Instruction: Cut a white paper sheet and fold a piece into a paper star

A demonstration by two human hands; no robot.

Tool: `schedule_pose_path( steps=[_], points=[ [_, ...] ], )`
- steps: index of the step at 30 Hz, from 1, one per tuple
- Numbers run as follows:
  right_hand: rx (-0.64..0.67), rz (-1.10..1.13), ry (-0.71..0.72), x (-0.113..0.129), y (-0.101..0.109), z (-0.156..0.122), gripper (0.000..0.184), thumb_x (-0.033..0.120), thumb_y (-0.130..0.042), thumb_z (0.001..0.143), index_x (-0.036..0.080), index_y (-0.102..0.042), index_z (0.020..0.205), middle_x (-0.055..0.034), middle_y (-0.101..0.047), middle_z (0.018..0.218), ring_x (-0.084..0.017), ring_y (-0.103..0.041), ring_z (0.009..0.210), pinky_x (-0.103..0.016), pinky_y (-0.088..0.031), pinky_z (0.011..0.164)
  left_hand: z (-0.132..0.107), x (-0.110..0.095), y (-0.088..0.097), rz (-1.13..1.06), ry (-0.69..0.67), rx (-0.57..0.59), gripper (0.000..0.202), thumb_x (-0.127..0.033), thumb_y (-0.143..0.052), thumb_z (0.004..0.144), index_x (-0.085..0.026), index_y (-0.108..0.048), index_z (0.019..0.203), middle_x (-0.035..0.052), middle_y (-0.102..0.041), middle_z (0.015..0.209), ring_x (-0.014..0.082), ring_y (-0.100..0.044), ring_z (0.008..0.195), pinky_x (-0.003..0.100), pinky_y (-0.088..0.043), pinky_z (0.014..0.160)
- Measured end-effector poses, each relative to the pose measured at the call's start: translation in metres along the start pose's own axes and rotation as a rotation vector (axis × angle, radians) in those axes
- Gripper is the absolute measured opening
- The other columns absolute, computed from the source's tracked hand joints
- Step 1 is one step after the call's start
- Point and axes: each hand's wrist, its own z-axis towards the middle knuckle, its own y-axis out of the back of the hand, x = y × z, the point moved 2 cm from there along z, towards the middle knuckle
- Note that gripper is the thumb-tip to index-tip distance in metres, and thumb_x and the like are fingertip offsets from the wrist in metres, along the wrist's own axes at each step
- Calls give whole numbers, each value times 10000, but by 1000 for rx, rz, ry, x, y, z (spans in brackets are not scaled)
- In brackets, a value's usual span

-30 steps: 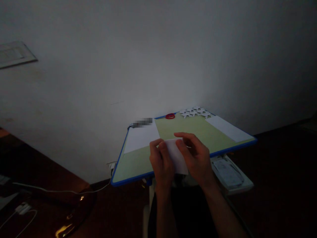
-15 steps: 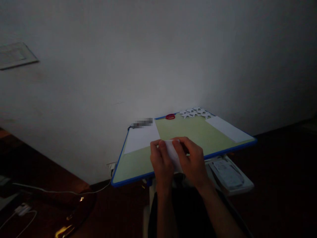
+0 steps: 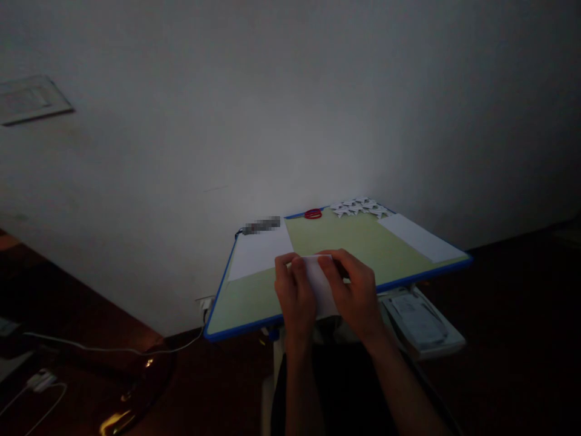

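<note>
A small white piece of paper (image 3: 321,289) is held between my two hands, just in front of the near edge of a green desk (image 3: 345,239) with a blue rim. My left hand (image 3: 294,293) is closed on its left side, thumb near the top edge. On the opposite side my right hand (image 3: 351,290) pinches it, with the thumb on the face and the fingers curled behind. My fingertips behind the paper are hidden. Whether the paper is folded in layers I cannot tell.
Several small folded white paper pieces (image 3: 358,207) lie at the desk's back right. Red-handled scissors (image 3: 313,214) rest at the back edge. White sheets lie at left (image 3: 258,251) and right (image 3: 420,237). An open drawer (image 3: 420,327) juts out below; a cable (image 3: 113,351) crosses at left.
My hands have moved slightly apart, and a little more of the paper's face shows between them. Both still hold it in the same place.
</note>
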Motion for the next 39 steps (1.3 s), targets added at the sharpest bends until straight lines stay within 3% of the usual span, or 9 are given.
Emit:
schedule_pose_path(
  steps=[4, 13, 16, 19, 21, 24, 28, 33, 39],
  points=[
    [7, 6, -12, -1, 1, 1, 204, 342, -582, 1052, 227, -723, 961, -37, -785, 888, -187, -720, 774, -298, -563, 708, -1, -3, -1, 8, -61, -20, 351, -532, -547, 1049, -211, -563, 907, -28, -558, 690, 119, -497, 567, 210, -380, 498],
    [101, 75, -51, 1, 0, 1, 200, 353, -617, 1026, 218, -759, 985, -23, -762, 844, -167, -686, 713, -277, -532, 645, -2, 0, 6, -87, 121, -5, 451, -685, -554, 988, -235, -554, 961, -85, -447, 543, 107, -387, 432, 196, -271, 392],
    [27, 117, -118, 0, 3, 2, 226, 371, -632, 1012, 214, -758, 911, -25, -752, 832, -173, -687, 731, -282, -538, 661, -2, 2, 6, -140, 95, 64, 511, -705, -498, 1002, -213, -600, 911, -32, -538, 620, 122, -480, 517, 202, -358, 443],
    [-102, 230, -240, -7, 6, 4, 201, 398, -706, 957, 213, -758, 1015, -14, -734, 817, -167, -672, 695, -266, -524, 600, -2, 5, 4, -272, 152, 190, 522, -645, -457, 1048, -187, -653, 890, 18, -622, 713, 140, -556, 611, 232, -465, 547],
    [-187, 316, -304, -12, 6, 5, 286, 392, -761, 909, 218, -715, 1131, 30, -675, 735, -143, -620, 607, -236, -478, 522, -3, 4, 3, -325, 168, 252, 489, -596, -490, 1055, -180, -666, 869, 15, -621, 703, 135, -559, 608, 235, -477, 568],
    [-272, 373, -328, -19, 5, 7, 308, 385, -790, 881, 223, -664, 1110, 75, -594, 653, -117, -544, 529, -208, -415, 465, -4, 0, 1, -303, 145, 315, 378, -530, -609, 1021, -184, -679, 886, -2, -625, 713, 121, -562, 617, 210, -461, 555],
    [-264, 335, -329, -26, 5, 7, 262, 412, -767, 900, 207, -700, 1048, 13, -687, 745, -160, -654, 650, -251, -522, 563, -6, -6, -6, -286, 175, 371, 306, -492, -697, 968, -191, -675, 917, -12, -646, 740, 118, -593, 622, 195, -473, 522],
    [-75, 261, -308, -24, 9, 6, 365, 444, -697, 955, 192, -737, 1215, -99, -792, 1060, -218, -731, 872, -321, -584, 723, -3, -2, -9, -346, 222, 353, 344, -526, -739, 922, -193, -654, 920, -22, -644, 696, 121, -607, 554, 209, -505, 484],
    [317, 251, -217, -22, 14, 2, 754, 392, -796, 883, 230, -525, 1568, -143, -638, 1514, -280, -703, 1175, -435, -563, 1015, 3, 2, 2, -369, 177, 286, 415, -577, -785, 867, -181, -660, 877, -17, -662, 705, 115, -623, 547, 205, -509, 481]
  ],
)
